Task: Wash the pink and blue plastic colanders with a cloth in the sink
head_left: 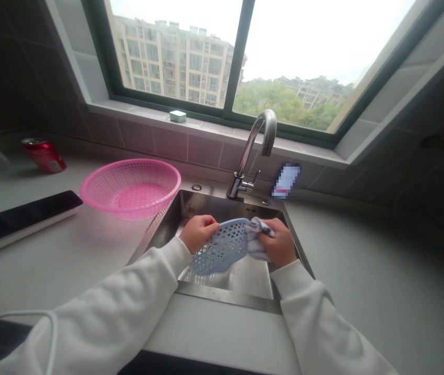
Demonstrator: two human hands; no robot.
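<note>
Over the sink, my left hand [199,233] pinches the rim of a light blue plastic basket [224,247] with cut-out holes, tilted on its side. My right hand [280,242] is closed on a white and grey cloth [259,237], which presses against the right end of the basket's rim. Part of the cloth is hidden inside my right fingers. Beneath both hands lies the stainless steel sink [222,294], and a curved metal faucet [241,156] rises behind it.
Left of the sink stands a pink plastic colander [130,190]. Farther left are a red can [44,154] and a long black-topped box [26,219]. A phone [285,180] leans on the wall right of the faucet. A small pale green box [177,116] sits on the windowsill.
</note>
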